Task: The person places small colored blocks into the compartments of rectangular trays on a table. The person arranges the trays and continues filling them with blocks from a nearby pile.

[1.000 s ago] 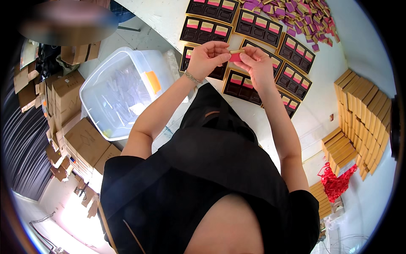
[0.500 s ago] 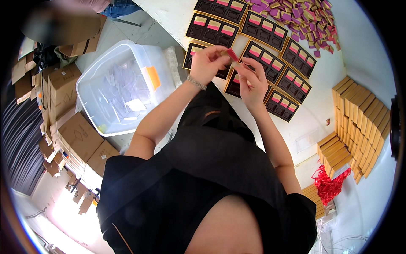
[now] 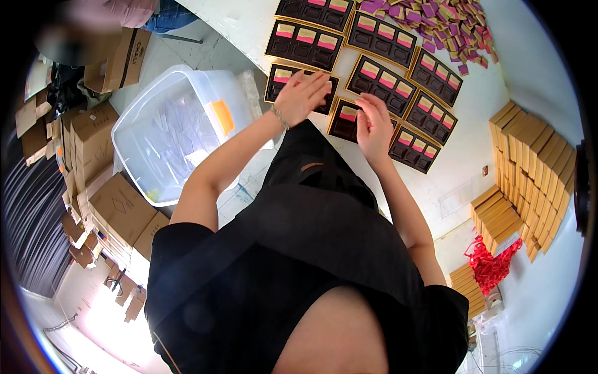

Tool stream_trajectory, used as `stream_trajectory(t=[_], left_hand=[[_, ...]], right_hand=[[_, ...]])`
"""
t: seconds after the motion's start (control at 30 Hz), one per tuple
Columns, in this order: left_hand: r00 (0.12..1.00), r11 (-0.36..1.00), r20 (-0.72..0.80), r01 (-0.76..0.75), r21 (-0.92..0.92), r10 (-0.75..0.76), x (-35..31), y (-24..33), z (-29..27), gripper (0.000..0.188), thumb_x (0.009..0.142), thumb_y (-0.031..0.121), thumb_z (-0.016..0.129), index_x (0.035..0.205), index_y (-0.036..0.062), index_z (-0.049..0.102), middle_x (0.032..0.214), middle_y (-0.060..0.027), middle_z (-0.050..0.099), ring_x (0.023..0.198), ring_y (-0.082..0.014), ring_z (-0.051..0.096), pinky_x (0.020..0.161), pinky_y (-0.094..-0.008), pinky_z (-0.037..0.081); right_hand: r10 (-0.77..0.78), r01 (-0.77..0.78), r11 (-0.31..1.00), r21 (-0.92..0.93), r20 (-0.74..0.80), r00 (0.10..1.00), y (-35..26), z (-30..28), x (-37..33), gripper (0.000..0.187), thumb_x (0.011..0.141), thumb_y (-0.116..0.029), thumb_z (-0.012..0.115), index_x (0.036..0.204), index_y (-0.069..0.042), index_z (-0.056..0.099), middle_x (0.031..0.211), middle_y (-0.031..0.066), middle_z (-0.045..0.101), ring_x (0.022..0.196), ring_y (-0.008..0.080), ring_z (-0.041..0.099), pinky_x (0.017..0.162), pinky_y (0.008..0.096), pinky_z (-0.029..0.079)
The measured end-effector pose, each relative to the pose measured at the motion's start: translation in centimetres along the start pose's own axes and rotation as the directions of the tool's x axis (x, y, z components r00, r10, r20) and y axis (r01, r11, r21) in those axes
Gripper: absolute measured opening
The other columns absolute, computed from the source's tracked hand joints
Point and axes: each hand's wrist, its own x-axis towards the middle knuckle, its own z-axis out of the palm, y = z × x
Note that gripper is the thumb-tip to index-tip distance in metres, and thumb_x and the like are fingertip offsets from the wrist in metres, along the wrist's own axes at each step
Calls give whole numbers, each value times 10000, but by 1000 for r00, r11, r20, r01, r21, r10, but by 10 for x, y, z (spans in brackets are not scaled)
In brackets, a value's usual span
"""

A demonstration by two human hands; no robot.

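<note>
My left hand (image 3: 303, 98) reaches over a dark tray (image 3: 272, 91) with gold edges at the near left of the group. Its fingers are stretched out and hide most of that tray's row of pink-and-gold pieces. My right hand (image 3: 374, 128) hovers by another dark tray (image 3: 342, 128), fingers loosely bent and thumb apart, with nothing visible in it. It covers part of that tray. Around them lie several more such trays (image 3: 381, 83), each with pink-and-gold wrapped pieces in the upper row and dark hollows in the lower row.
A heap of small purple-and-gold pieces (image 3: 436, 25) lies at the table's far right. Stacked gold-brown boxes (image 3: 529, 168) and red shredded filler (image 3: 492, 265) are at the right. Left of the table stands a clear plastic bin (image 3: 168, 137) near cardboard boxes (image 3: 121, 202). A person (image 3: 168, 15) is at the far left.
My hands have parted: the left moved left and down over a tray with its fingers straightened, the right dropped slightly. The small pink-red piece between them no longer shows there.
</note>
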Motion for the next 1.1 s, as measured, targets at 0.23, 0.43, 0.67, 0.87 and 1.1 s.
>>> stream_trajectory(t=[0.23,0.43,0.67,0.87,1.1], left_hand=[[936,996,352,-27,88,-5,-2,0,-2,817,837,602,446,1485,130,289,1556,-20,255,1444,-179,204,1075,-682,143],[942,996,336,-52,73,25,-8,-10,5,881,827,708,309,1484,122,296,1568,-26,227,1451,-207,180,1058,-710,110],[997,983,67,28,183,-41,95,-28,-23,556,906,397,550,1375,113,458,1442,-53,439,1328,-215,411,1072,-667,171],[981,978,-83,184,95,-176,260,-110,25,303,851,162,623,1153,144,611,1044,-36,628,1042,-236,589,885,-361,494],[912,898,-39,395,-192,-409,287,-131,20,381,840,262,655,1212,185,634,867,-43,725,739,-217,688,663,-368,548]], right_hand=[[-139,146,983,-111,68,988,9,10,14,265,804,38,611,1058,-34,637,1107,134,635,939,314,642,779,361,527],[-272,235,924,-302,-86,958,56,-10,101,200,819,-11,624,1016,-44,637,1069,126,649,955,325,625,800,388,515],[-182,92,845,-527,-121,976,119,-27,234,222,809,-49,637,1030,-64,651,983,116,634,943,321,594,816,416,491],[-181,221,734,-643,128,975,131,16,289,199,794,-108,678,987,-63,659,1071,79,588,1053,278,552,840,391,511],[134,-43,845,-533,133,982,136,5,308,206,808,-162,722,955,-45,639,929,92,635,876,292,623,766,376,507]])
